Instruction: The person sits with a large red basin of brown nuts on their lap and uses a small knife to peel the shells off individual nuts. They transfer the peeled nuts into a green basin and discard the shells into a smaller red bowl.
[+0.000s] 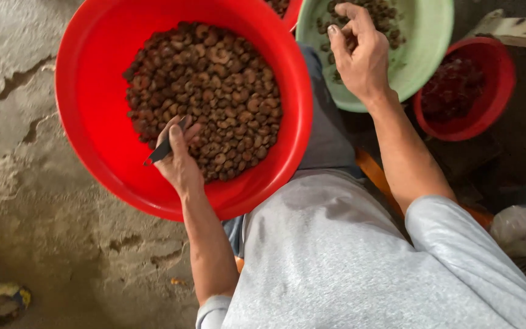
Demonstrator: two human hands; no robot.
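- Head view: your left hand point(181, 159) rests inside the big red plastic basin point(92, 122), at the near edge of its heap of brown, curved, rough-skinned nuts point(205, 97).
- The fingers of that hand are closed round a small dark tool point(164, 148); its slim, smooth body crosses the palm and its tip pokes out to the left, over the bare red wall of the basin.
- The fingertips touch the nuts just beyond the tool. You cannot tell whether a nut is held along with it.
- The basin is round, glossy and smooth-rimmed, and it lies left of your lap, over a rough, cracked grey floor point(25, 201).
- Your right hand point(360, 58) is far and to the right, over the pale green round bowl point(424, 42). Its fingers are curled loosely together, tips bent toward the palm; whether they pinch anything is not clear.
- The green bowl holds a thin scatter of small dark pieces point(385, 18) near its far side, and its matt inner wall is smudged.
- Right of it stands a smaller red bowl point(494, 79) with a dark reddish mass inside.
- Near you, soft grey cloth point(336, 244) covers your lap and both sleeves.
- A crumpled, pale plastic bag point(525, 228) lies at the right edge.
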